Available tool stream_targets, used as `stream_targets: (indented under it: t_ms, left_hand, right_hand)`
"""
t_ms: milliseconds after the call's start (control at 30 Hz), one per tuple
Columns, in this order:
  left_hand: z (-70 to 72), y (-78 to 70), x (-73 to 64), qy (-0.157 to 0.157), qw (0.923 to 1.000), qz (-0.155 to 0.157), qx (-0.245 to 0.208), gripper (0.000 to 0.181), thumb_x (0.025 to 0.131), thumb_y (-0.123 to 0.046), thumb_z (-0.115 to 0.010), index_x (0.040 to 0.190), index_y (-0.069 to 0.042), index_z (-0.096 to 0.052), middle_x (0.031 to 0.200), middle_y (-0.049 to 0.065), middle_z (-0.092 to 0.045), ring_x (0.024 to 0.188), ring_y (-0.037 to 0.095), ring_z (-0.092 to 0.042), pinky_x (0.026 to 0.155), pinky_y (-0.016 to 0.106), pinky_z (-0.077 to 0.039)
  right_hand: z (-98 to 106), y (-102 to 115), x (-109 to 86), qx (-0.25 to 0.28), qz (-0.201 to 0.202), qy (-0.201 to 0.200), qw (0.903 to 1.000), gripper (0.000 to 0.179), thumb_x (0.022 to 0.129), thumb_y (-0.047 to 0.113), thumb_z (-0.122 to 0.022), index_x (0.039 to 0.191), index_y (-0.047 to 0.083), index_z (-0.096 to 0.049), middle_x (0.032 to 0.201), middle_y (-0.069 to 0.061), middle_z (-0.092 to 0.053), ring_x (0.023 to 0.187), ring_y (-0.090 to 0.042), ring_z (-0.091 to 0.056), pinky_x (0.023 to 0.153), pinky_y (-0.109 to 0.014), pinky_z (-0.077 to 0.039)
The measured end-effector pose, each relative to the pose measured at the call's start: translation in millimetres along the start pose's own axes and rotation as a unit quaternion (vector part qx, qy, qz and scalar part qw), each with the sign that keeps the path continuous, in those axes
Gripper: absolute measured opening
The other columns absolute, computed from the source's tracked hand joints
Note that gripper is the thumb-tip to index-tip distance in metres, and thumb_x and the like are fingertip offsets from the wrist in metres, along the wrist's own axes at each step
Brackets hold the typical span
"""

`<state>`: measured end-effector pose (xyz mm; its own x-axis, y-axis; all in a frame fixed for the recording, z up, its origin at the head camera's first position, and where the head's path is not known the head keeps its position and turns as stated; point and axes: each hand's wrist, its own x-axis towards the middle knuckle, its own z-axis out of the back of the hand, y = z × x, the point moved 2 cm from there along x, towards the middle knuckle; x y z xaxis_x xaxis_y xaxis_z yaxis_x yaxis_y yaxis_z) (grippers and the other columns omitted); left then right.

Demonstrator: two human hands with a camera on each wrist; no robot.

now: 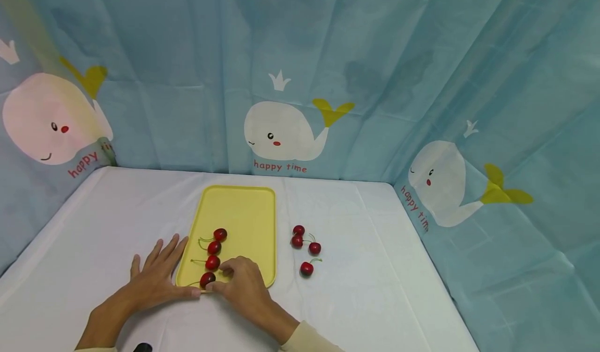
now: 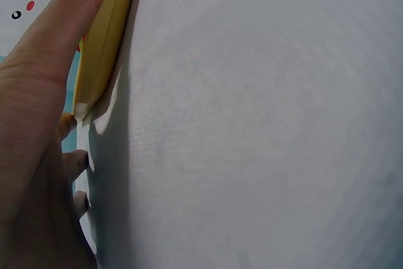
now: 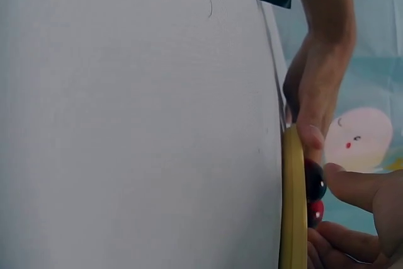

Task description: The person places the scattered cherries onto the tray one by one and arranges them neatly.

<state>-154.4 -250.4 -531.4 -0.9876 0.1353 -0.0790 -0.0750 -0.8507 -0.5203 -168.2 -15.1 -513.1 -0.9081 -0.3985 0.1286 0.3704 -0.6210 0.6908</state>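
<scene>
A yellow tray (image 1: 241, 206) holds several dark red cherries in a line along its left side, their stems pointing left. My left hand (image 1: 157, 280) lies with fingers spread by the tray's near left corner, thumb (image 2: 60, 23) along the near rim. Over the near part of the tray, my right hand (image 1: 246, 287) has its thumb tip right at the nearest cherry (image 1: 208, 279). Its bent index finger is by the second cherry (image 1: 212, 262). In the right wrist view, thumb and fingers stand apart, with the dark cherry (image 3: 315, 179) beyond the thumb tip.
Right of the tray, several more cherries (image 1: 307, 268) lie on the white-covered table (image 1: 365, 300). A small black object (image 1: 142, 347) shows at the bottom edge. Behind and at the sides hangs a blue curtain (image 1: 187, 81) with whale prints.
</scene>
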Motion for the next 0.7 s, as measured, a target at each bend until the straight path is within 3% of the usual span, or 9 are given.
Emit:
stream_targets:
  t_ms: [300,700]
  left_hand:
    - [-0.5,0.9,0.3,0.0,1.0,0.0,0.0,0.131,0.075,-0.073,-0.08,0.171,-0.012,-0.015,0.173,0.031,-0.014,0.155,0.064,-0.004,0.105,0.092,0.011]
    - [-1.7,1.8,1.3,0.008,0.9999,0.01,-0.002,0.133,0.074,-0.075,-0.08,0.171,-0.013,-0.014,0.173,0.031,-0.013,0.155,0.063,-0.002,0.105,0.091,0.014]
  right_hand:
    - [17.7,-10.4,-2.3,0.067,0.005,-0.016,0.9976,0.032,0.085,0.027,-0.091,0.109,0.007,-0.081,0.102,0.004,-0.078,0.092,0.001,-0.066,0.082,-0.016,-0.055]
    - [53.0,-34.3,-3.6,0.114,0.007,-0.094,0.989,0.032,0.086,0.018,-0.09,0.111,0.001,-0.079,0.104,-0.012,-0.08,0.092,-0.013,-0.075,0.082,-0.022,-0.061]
